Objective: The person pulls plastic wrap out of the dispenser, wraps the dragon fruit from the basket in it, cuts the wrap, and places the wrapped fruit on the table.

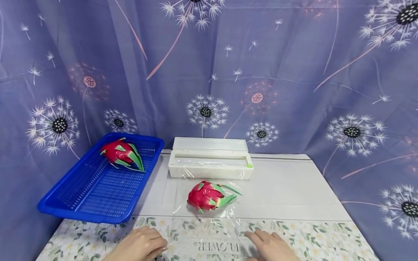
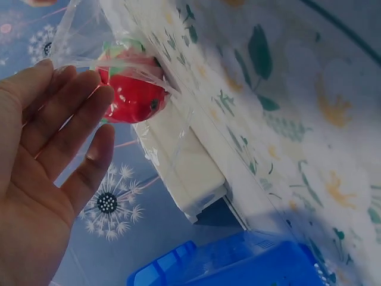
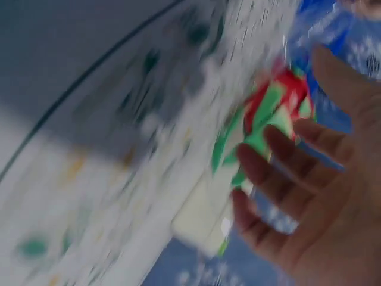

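Note:
A red dragon fruit (image 1: 206,197) with green leaf tips lies on a sheet of clear plastic wrap (image 1: 225,226) on the table. The sheet reaches back to a white wrap dispenser box (image 1: 209,171) with its lid raised. At the sheet's near left edge is my left hand (image 1: 140,243); in the left wrist view its thumb and index finger pinch the plastic wrap, other fingers loosely extended. My right hand (image 1: 272,246) is at the near right edge, its fingers (image 3: 286,179) spread and mostly straight beside the dragon fruit in the blurred right wrist view.
A blue plastic basket (image 1: 94,214) stands at the left with a second dragon fruit (image 1: 122,152) inside. Blue dandelion-print curtains (image 1: 287,65) enclose the back and sides. A flower-print strip (image 1: 320,235) runs along the table's near side.

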### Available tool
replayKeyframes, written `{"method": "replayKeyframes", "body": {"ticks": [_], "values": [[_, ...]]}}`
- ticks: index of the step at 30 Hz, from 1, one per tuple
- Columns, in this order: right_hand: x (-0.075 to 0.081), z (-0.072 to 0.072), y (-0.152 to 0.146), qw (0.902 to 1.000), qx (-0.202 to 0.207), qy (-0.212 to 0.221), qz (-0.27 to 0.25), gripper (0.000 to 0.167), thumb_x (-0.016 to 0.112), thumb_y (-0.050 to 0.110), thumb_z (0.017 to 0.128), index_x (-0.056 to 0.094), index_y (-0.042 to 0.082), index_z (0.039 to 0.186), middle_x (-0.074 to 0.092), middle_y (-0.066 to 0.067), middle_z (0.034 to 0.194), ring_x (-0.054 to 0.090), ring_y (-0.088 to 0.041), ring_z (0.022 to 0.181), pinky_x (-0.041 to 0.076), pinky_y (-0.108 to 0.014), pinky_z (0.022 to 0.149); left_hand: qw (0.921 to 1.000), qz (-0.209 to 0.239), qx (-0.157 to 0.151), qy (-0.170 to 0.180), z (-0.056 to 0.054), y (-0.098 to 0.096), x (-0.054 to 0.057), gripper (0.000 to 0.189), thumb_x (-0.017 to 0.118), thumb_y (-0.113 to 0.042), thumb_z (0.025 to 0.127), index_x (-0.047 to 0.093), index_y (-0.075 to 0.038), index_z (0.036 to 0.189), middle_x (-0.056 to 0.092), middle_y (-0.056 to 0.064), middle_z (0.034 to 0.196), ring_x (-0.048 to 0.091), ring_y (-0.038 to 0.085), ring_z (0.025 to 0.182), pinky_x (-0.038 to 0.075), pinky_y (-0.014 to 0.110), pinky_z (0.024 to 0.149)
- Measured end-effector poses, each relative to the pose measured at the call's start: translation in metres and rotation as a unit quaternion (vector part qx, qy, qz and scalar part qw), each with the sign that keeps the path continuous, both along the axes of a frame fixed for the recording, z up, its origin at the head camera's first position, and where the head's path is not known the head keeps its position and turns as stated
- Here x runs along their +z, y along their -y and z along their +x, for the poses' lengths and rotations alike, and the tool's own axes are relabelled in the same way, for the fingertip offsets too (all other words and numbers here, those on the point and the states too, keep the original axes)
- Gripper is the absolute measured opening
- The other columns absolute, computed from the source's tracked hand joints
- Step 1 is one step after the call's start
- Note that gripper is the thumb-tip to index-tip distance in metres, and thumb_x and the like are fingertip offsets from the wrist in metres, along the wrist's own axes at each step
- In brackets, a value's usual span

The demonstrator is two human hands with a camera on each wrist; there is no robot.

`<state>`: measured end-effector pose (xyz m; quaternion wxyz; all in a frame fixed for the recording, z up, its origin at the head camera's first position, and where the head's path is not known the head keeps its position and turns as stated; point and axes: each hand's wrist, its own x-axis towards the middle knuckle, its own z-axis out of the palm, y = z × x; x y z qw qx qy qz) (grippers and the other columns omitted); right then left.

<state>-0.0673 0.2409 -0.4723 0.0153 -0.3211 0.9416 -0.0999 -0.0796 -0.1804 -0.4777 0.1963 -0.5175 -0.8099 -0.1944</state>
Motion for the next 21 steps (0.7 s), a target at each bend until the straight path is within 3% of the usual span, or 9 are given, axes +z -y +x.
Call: {"method": "replayKeyframes", "body": {"ticks": [2, 5, 6, 9, 12, 14, 17, 21], "values": [[-0.006, -0.007, 0.01, 0.999, 0.015, 0.031, 0.029, 0.041, 0.07, 0.046, 0.087, 0.063, 0.017, 0.114, 0.054, 0.012, 0.087, 0.052, -0.005, 0.075, 0.043, -0.032, 0.059, 0.9999, 0.004, 0.01, -0.011, -0.001, 0.001, 0.001, 0.01, 0.078, -0.018, 0.084, 0.069, -0.023, 0.087, 0.061, -0.017, 0.081, 0.057, -0.004, 0.075, 0.046, 0.016, 0.067], [-0.017, -0.016, 0.021, 0.9964, 0.063, 0.035, 0.046, 0.016, 0.073, 0.029, 0.086, 0.064, 0.023, 0.098, 0.045, 0.016, 0.078, 0.041, 0.0, 0.064, 0.033, -0.024, 0.052, 0.9993, 0.007, 0.017, -0.032, -0.003, 0.003, 0.002, 0.009, 0.077, -0.02, 0.085, 0.069, -0.023, 0.087, 0.061, -0.017, 0.082, 0.057, -0.003, 0.076, 0.047, 0.018, 0.068], [-0.02, -0.018, 0.022, 0.9957, 0.075, 0.025, 0.048, 0.012, 0.072, 0.03, 0.087, 0.064, 0.023, 0.093, 0.044, 0.016, 0.075, 0.039, 0.001, 0.061, 0.031, -0.022, 0.051, 0.9991, 0.005, 0.02, -0.037, -0.003, 0.003, 0.001, 0.009, 0.077, -0.021, 0.085, 0.069, -0.023, 0.087, 0.061, -0.017, 0.082, 0.057, -0.002, 0.076, 0.047, 0.018, 0.068], [-0.023, -0.019, 0.021, 0.9952, 0.085, 0.023, 0.042, 0.026, 0.065, 0.047, 0.09, 0.066, 0.022, 0.084, 0.046, 0.017, 0.071, 0.039, 0.003, 0.058, 0.032, -0.021, 0.05, 0.9988, 0.004, 0.019, -0.045, -0.004, 0.006, 0.0, 0.007, 0.077, -0.022, 0.086, 0.07, -0.022, 0.087, 0.061, -0.017, 0.082, 0.057, -0.001, 0.076, 0.046, 0.019, 0.067], [-0.017, -0.015, 0.013, 0.9981, 0.043, 0.044, -0.003, 0.046, 0.062, 0.064, 0.084, 0.067, 0.019, 0.086, 0.047, 0.019, 0.071, 0.04, 0.004, 0.06, 0.038, -0.023, 0.053, 0.9992, 0.002, 0.021, -0.035, -0.004, 0.008, -0.001, 0.008, 0.078, -0.02, 0.084, 0.071, -0.022, 0.088, 0.062, -0.016, 0.083, 0.058, -0.001, 0.077, 0.046, 0.018, 0.067], [-0.011, -0.011, 0.006, 0.9976, 0.016, 0.049, -0.046, 0.048, 0.065, 0.063, 0.083, 0.067, 0.016, 0.09, 0.05, 0.018, 0.074, 0.042, 0.005, 0.062, 0.042, -0.023, 0.055, 0.9994, 0.001, 0.018, -0.029, -0.005, 0.008, 0.0, 0.009, 0.079, -0.02, 0.083, 0.072, -0.021, 0.088, 0.062, -0.016, 0.084, 0.058, -0.001, 0.078, 0.047, 0.018, 0.068], [0.0, -0.007, -0.005, 0.9942, 0.012, 0.035, -0.101, 0.044, 0.072, 0.053, 0.083, 0.066, 0.013, 0.098, 0.054, 0.016, 0.08, 0.044, 0.006, 0.065, 0.043, -0.023, 0.054, 0.9993, -0.004, 0.008, -0.037, -0.006, 0.007, 0.001, 0.007, 0.078, -0.021, 0.084, 0.072, -0.021, 0.087, 0.063, -0.017, 0.084, 0.059, 0.0, 0.079, 0.047, 0.02, 0.07], [0.009, -0.002, -0.01, 0.991, 0.035, 0.003, -0.13, 0.023, 0.074, 0.028, 0.087, 0.065, 0.011, 0.099, 0.05, 0.017, 0.077, 0.039, 0.006, 0.062, 0.037, -0.019, 0.051, 0.9988, -0.002, -0.016, -0.045, -0.007, 0.008, 0.004, 0.004, 0.072, -0.024, 0.09, 0.072, -0.022, 0.087, 0.062, -0.016, 0.084, 0.059, 0.0, 0.079, 0.046, 0.02, 0.07]]}}
